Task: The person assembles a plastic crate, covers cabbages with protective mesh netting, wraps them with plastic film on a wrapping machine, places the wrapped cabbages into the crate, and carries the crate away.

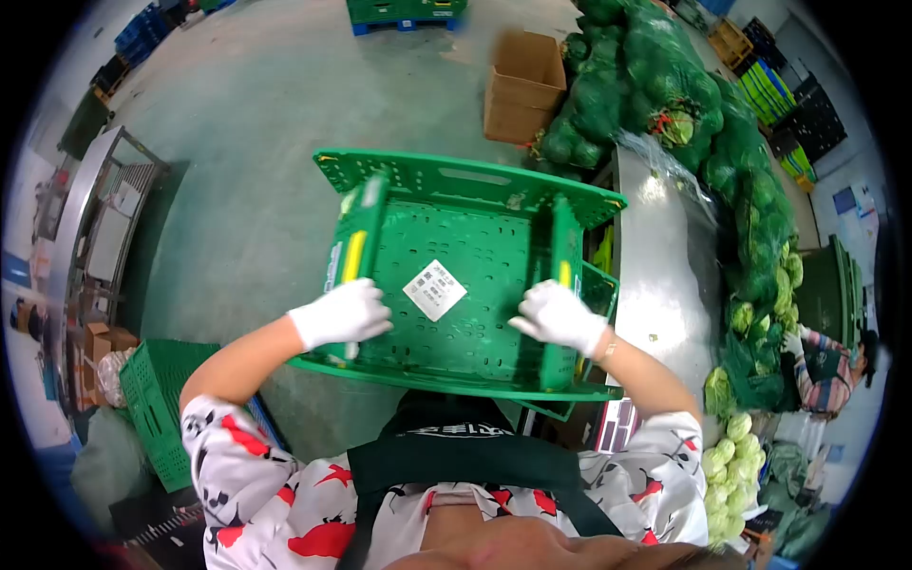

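From my remote seat I see the left hand (342,312) with its fingers curled over the left end wall of a green crate (456,337), and the right hand (560,315) clamped the same way on the right end wall. Both wear thin white gloves, knitted I would guess, which could slide a little on smooth plastic.

The crate is in front of the torso, its right end just beside the left edge of the steel worktop (665,223); I can't tell what bears its weight. I judge it light and stiff, hard to break, though the walls look hinged and may swing. The end-wall rims give me a good hold; the slot in the far long wall (464,175) offers another. Its floor is pierced with small holes and carries a pale square label (435,291), set cornerwise. The left end wall is blurred at its far end.

Under the crate's right side a second green crate (600,290) peeps out. Bulging green net sacks (670,71) line the worktop's right edge, lumpy and soft-skinned. Beyond its far left corner stands an open cardboard box (522,90), dry and square; near its lower right corner sit pale, crinkled cabbages (733,465)
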Available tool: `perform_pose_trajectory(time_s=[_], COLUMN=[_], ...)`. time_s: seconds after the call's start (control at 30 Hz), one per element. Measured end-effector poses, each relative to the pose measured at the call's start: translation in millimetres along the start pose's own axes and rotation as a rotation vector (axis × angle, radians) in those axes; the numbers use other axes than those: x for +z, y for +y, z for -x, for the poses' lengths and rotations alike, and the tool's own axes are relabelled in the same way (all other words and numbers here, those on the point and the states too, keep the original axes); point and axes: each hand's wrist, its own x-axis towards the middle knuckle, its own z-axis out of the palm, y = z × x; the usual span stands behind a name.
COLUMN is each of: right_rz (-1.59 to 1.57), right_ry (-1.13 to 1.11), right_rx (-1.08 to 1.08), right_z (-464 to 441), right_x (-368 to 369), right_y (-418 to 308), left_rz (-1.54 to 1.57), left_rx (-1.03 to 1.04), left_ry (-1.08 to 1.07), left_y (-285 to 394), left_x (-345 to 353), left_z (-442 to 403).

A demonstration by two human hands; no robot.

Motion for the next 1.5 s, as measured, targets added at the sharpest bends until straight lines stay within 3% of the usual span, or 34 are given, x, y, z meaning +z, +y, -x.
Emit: perform_pose_trajectory(time_s=[0.03, 0.1, 0.13, 0.17, 0.2, 0.3, 0.37, 0.4, 0.43, 0.57, 0.83, 1.1, 1.17, 1.2, 1.23, 1.3, 1.37, 1.43, 1.5], right_rz=[0.013, 0.134, 0.158, 0.183, 0.193, 0.442, 0.087, -0.099, -0.208, -0.068, 0.087, 0.014, -0.029, -0.071, -0.108, 0.108, 0.062, -0.256, -0.465], right_ry=[0.011, -0.153, -0.066, 0.022, 0.177, 0.398, 0.353, 0.337, 0.218, 0.187, 0.205, 0.263, 0.31, 0.329, 0.354, 0.612, 0.799, 1.017, 0.991], right_rx=[0.125, 0.401, 0.351, 0.303, 0.274, 0.41, 0.816, 1.01, 1.064, 1.003, 1.157, 1.226, 1.232, 1.272, 1.325, 1.284, 1.347, 1.374, 1.499], right_z=[18, 53, 78, 98, 98, 89, 100, 106, 105, 110, 92, 90, 95, 101, 112, 128, 141, 154, 139], right_x=[-20, -41, -35, -26, -26, -50, -21, -13, -19, -21, -27, -23, -23, -22, -23, -31, -42, -47, -5], right_y=[6, 20, 37, 47, 41, 22, 31, 35, 36, 38, 25, 18, 13, 10, 6, -27, -79, -138, -151], left_rz=[-0.219, -0.293, -0.275, -0.213, -0.265, -0.297, -0.118, 0.448, 1.019, 1.044, 1.071, 1.026, 0.946, 0.611, 0.474, 0.17, 0.21, 0.475, 0.467], left_rx=[0.104, -0.158, -0.361, -0.382, -0.511, -0.648, -0.922, -1.08, -1.194, -1.116, -1.029, -1.04, -0.924, -0.924, -0.84, -0.701, -0.655, -0.541, -0.311], left_ry=[-0.057, 0.017, 0.077, 0.181, 0.055, 0.449, 0.691, 0.644, 0.537, 0.461, 0.379, 0.267, 0.357, 0.415, 0.465, 0.615, 0.657, 0.646, 0.392], left_y=[1, -5, -24, -18, -22, -3, -12, -39, -61, -57, -83, -90, -80, -68, -47, -46, -23, 3, -30], left_x=[-29, -47, -41, -45, -32, -52, -24, 2, 18, 13, 23, 25, 11, 0, -33, -59, -82, -86, -47], left_z=[13, 42, 73, 81, 98, 75, 79, 104, 126, 126, 140, 147, 136, 131, 112, 96, 63, 23, -31])
